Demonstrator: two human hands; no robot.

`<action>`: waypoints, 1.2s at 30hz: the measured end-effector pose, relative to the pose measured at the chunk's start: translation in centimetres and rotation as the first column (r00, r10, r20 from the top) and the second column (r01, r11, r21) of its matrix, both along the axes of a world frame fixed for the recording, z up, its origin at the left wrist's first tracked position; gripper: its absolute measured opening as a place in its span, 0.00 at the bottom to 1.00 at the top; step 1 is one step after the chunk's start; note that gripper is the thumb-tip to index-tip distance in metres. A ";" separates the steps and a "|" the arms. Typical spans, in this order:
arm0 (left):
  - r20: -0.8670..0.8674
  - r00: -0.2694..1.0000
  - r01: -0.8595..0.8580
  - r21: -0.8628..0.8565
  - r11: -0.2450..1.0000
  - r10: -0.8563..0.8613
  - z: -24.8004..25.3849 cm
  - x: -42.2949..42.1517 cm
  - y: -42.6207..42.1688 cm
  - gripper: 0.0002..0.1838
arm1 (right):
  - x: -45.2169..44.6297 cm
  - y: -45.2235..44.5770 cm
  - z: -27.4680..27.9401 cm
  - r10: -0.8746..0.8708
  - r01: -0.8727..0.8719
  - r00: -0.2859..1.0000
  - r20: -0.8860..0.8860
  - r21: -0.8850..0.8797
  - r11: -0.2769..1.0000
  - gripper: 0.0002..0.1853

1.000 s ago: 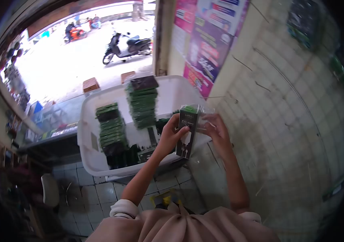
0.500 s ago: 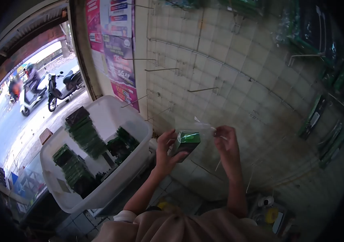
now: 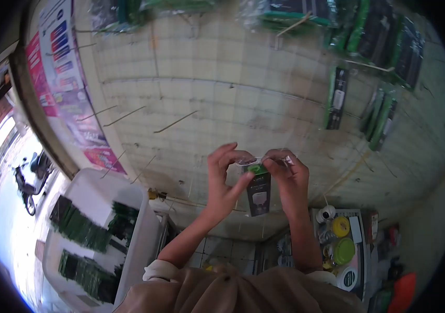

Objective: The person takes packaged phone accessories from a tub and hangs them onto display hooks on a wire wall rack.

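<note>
A slim black and green box (image 3: 259,197) in clear plastic hangs upright in front of me, its printed front facing me. My left hand (image 3: 226,177) pinches its upper left side, thumb on the front near the green band. My right hand (image 3: 289,180) is closed at the upper right corner, with clear plastic film (image 3: 286,160) showing between its fingers. Both hands meet along the top edge of the pack, and the fingertips behind it are hidden.
On my left stands a white plastic tub (image 3: 152,224) with stacks of green and black packs (image 3: 79,224). Bare metal hooks (image 3: 175,122) stick out from the wall ahead; packaged goods (image 3: 376,31) hang upper right. Jars (image 3: 343,250) sit on a stand at lower right.
My view has swung to the right. The box has turned from tilted to upright with its front towards me, and my right hand has come in from the side to its top.
</note>
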State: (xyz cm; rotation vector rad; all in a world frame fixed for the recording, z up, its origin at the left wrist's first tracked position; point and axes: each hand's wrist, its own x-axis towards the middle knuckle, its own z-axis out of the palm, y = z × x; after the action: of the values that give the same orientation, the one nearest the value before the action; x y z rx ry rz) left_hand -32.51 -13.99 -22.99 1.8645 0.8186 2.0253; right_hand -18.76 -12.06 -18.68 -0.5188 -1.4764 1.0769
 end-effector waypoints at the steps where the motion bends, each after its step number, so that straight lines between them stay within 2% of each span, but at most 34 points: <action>1: 0.077 0.995 0.066 -0.071 0.995 -0.061 1.4 0.6 0.2 0.31 | 0.6 -0.2 0.3 -0.033 0.033 0.999 -0.005 0.010 0.999 0.04; 2: 0.060 0.996 0.078 -0.099 0.992 -0.073 3.0 1.1 0.0 0.22 | 1.2 -0.4 0.5 -0.077 0.077 0.997 -0.019 0.014 0.997 0.05; 4: 0.031 0.992 0.129 -0.145 0.981 -0.126 4.3 1.9 0.3 0.19 | 2.6 -0.9 0.6 -0.160 0.161 0.986 -0.037 0.019 0.987 0.06; 6: 0.035 0.988 0.155 -0.237 0.959 -0.151 5.5 3.3 0.4 0.13 | 3.6 -1.0 0.3 -0.241 0.248 0.964 -0.115 0.048 0.968 0.15; 7: 0.032 0.983 0.184 -0.241 0.953 -0.181 5.8 3.9 0.7 0.13 | 3.9 -1.2 0.2 -0.271 0.277 0.955 -0.118 0.043 0.960 0.15; 9: 0.010 0.974 0.218 -0.305 0.927 -0.226 6.3 4.9 1.0 0.13 | 4.2 -1.7 0.2 -0.328 0.365 0.897 -0.296 0.078 0.928 0.25; 10: -0.004 0.973 0.218 -0.300 0.929 -0.230 6.6 5.3 0.9 0.12 | 4.6 -2.0 0.3 -0.378 0.413 0.886 -0.270 0.084 0.907 0.31; 11: -0.010 0.968 0.236 -0.298 0.925 -0.250 6.7 5.7 0.9 0.12 | 5.0 -2.1 0.2 -0.395 0.432 0.876 -0.276 0.085 0.898 0.31; 13: -0.035 0.959 0.259 -0.304 0.917 -0.283 6.9 6.2 0.9 0.11 | 5.6 -1.9 -0.1 -0.446 0.519 0.852 -0.274 0.342 0.783 0.27; 14: -0.039 0.954 0.273 -0.305 0.913 -0.298 6.9 6.4 0.8 0.11 | 6.1 -2.2 0.0 -0.459 0.533 0.844 -0.277 0.340 0.775 0.27; 16: -0.060 0.952 0.275 -0.274 0.922 -0.301 7.1 6.6 0.8 0.10 | 7.3 -2.7 0.4 -0.671 0.601 0.741 -0.018 0.463 0.651 0.21; 17: -0.060 0.948 0.285 -0.272 0.919 -0.312 7.2 6.7 0.8 0.10 | 7.5 -3.0 0.9 -0.680 0.608 0.733 -0.019 0.464 0.644 0.21; 19: -0.105 0.941 0.286 -0.262 0.922 -0.322 7.6 7.0 0.6 0.09 | 7.8 -3.9 2.2 -0.753 0.628 0.647 0.121 0.475 0.617 0.11; 23: -0.162 0.943 0.257 -0.201 0.945 -0.291 8.5 7.4 0.8 0.10 | 8.3 -4.3 3.3 -0.804 0.668 0.561 0.195 0.467 0.580 0.08; 25: -0.179 0.947 0.237 -0.162 0.958 -0.265 9.0 7.8 1.1 0.10 | 8.6 -4.0 3.8 -0.907 0.712 0.407 0.113 0.583 0.392 0.05; 26: -0.181 0.947 0.240 -0.154 0.958 -0.266 9.4 8.0 1.2 0.10 | 8.8 -3.8 4.1 -0.909 0.712 0.404 0.106 0.587 0.385 0.05; 28: -0.318 0.939 0.126 -0.043 0.991 -0.133 10.5 8.4 1.7 0.09 | 9.2 -3.2 5.3 -0.985 0.629 0.157 -0.066 0.776 0.048 0.05; 29: -0.318 0.939 0.129 -0.031 0.991 -0.132 11.0 8.7 2.2 0.09 | 9.6 -2.8 5.9 -0.985 0.628 0.155 -0.077 0.777 0.038 0.05; 31: -0.413 0.902 -0.041 0.202 0.979 0.123 12.0 9.5 3.4 0.08 | 10.5 -1.5 6.8 -0.960 0.607 0.262 -0.099 0.790 0.084 0.05; 32: -0.410 0.904 -0.037 0.209 0.977 0.122 12.7 10.0 3.8 0.08 | 11.1 -0.8 7.3 -0.960 0.605 0.258 -0.105 0.792 0.076 0.05; 33: -0.343 0.883 -0.161 0.421 0.893 0.321 13.6 10.6 4.1 0.07 | 11.6 -0.1 7.8 -0.912 0.660 0.405 -0.064 0.711 0.243 0.05; 34: -0.297 0.863 -0.214 0.517 0.829 0.408 14.2 11.1 4.5 0.07 | 11.9 0.4 8.4 -0.837 0.677 0.546 -0.041 0.610 0.412 0.06; 35: -0.236 0.837 -0.272 0.604 0.749 0.494 14.9 11.7 5.0 0.07 | 12.2 0.7 9.1 -0.838 0.679 0.544 -0.044 0.610 0.409 0.06; 36: -0.274 0.946 -0.048 0.401 0.915 0.170 15.4 12.3 5.7 0.06 | 12.2 0.7 10.2 -0.823 0.705 0.564 -0.064 0.557 0.439 0.06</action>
State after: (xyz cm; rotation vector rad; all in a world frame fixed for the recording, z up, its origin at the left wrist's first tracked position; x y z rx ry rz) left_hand -20.20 -8.25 -7.60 2.4514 0.6339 2.1215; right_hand -6.56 -11.35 -8.48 -0.8170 -1.3857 -0.1621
